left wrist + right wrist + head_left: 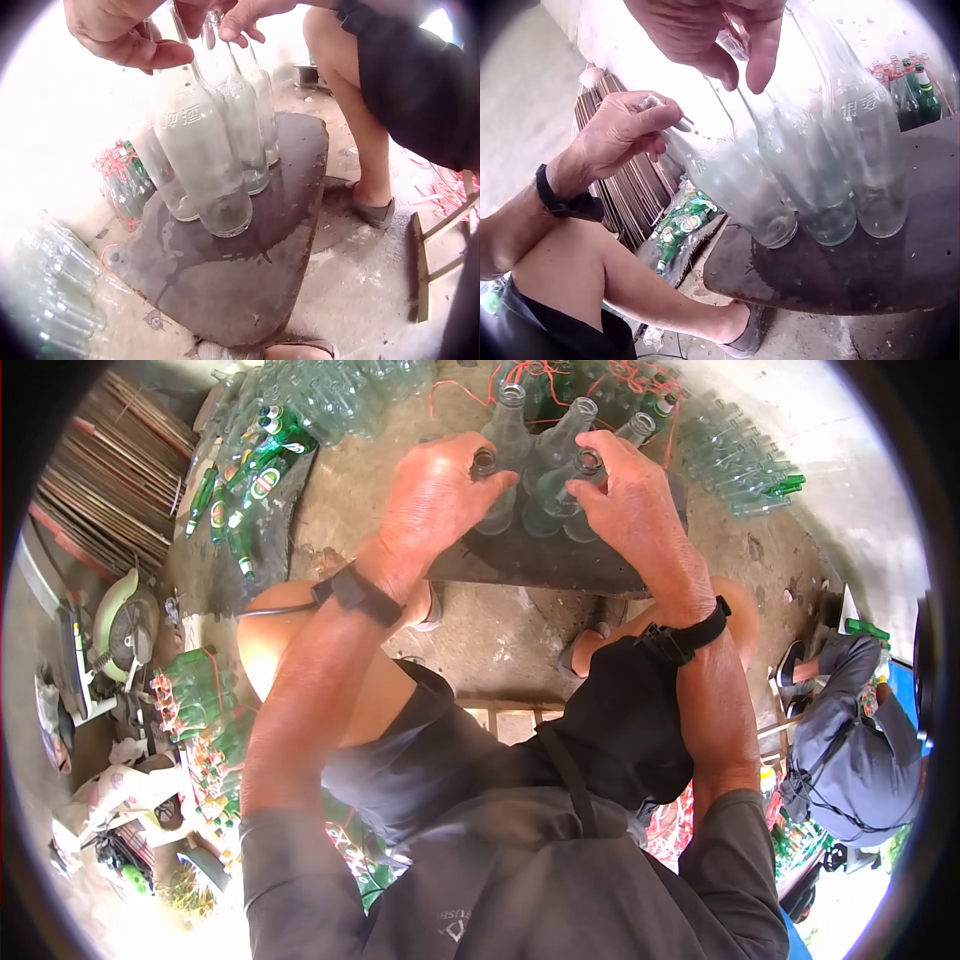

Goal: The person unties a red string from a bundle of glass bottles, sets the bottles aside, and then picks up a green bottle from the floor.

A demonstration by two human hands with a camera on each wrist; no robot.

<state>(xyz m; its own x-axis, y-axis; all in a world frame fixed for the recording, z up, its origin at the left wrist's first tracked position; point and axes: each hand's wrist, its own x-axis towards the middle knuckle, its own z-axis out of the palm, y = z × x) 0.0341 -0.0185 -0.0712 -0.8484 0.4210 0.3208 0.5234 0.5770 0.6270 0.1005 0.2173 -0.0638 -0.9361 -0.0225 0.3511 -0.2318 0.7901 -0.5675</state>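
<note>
My left hand (430, 495) curls thumb and fingers round the neck of a clear glass bottle (497, 518). Opposite it, my right hand (645, 500) pinches the neck of a second clear bottle (580, 528) between thumb and fingers. Both bottles are on a dark board (535, 567) in front of my knees. Several more clear bottles (512, 432) stand close behind and between them. In the left wrist view, raised characters show on one bottle (199, 150). From the right wrist, the bottles (810, 180) lean slightly, their bases near the wet board edge.
Green bottles (262, 480) lie at the left, near stacked rods (110, 470). Piles of clear bottles (335, 400) cover the far floor, with more at the right (735, 455). Red string (640, 375) lies over bottles behind the board. Another person (850, 740) is at far right.
</note>
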